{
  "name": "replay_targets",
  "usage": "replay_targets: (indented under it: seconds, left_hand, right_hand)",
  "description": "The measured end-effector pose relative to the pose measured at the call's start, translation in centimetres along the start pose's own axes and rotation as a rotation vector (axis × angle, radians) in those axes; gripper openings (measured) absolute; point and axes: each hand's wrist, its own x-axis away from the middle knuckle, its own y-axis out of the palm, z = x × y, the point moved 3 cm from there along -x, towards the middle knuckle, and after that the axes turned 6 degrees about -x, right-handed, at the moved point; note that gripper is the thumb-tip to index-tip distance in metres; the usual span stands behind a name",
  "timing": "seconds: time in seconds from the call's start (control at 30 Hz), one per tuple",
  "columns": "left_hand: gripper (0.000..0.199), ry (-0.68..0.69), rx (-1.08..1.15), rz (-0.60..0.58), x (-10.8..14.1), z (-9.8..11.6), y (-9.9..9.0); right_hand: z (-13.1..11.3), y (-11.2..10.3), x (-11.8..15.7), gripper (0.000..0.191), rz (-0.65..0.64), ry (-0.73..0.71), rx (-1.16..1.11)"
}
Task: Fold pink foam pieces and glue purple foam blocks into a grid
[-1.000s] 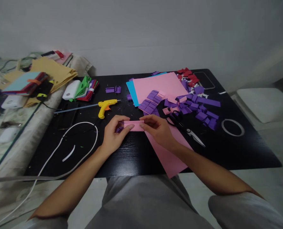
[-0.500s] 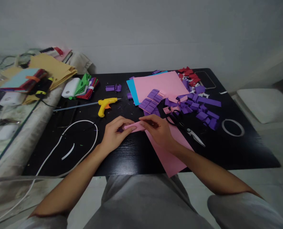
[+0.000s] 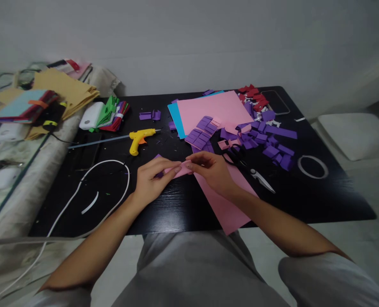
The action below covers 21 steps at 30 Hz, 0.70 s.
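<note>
Near me, the small pink paper piece (image 3: 182,169) lies pinched between the fingers of my left hand (image 3: 153,178) and right hand (image 3: 213,171), above the desk (image 3: 173,209), with the black-handled scissors (image 3: 256,176) to the right and the yellow glue gun (image 3: 140,140) farther off.

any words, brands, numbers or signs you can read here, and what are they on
No text can be read anywhere.
White box at the back left: a faint mark, too small to read.
Yellow glue gun: no lettering can be made out.
Held pink strip: no print can be seen.
</note>
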Motion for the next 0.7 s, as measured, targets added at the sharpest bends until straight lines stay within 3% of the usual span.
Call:
replay_targets:
  seconds: [0.27,0.43,0.7]
  left_hand:
    - [0.004,-0.004,0.014,-0.008,0.09,0.08,0.28]
    - [0.008,0.042,0.004,0.046,0.22,0.05,0.19]
    - [0.019,0.064,-0.033,0.042,0.31,0.25,0.25]
  right_hand:
    - [-0.12,-0.04,0.18,0.033,0.024,0.008,0.001]
    - [0.26,0.15,0.18,0.034,0.011,0.075,-0.058]
    - [-0.12,0.64,0.97,0.016,0.128,-0.148,0.053]
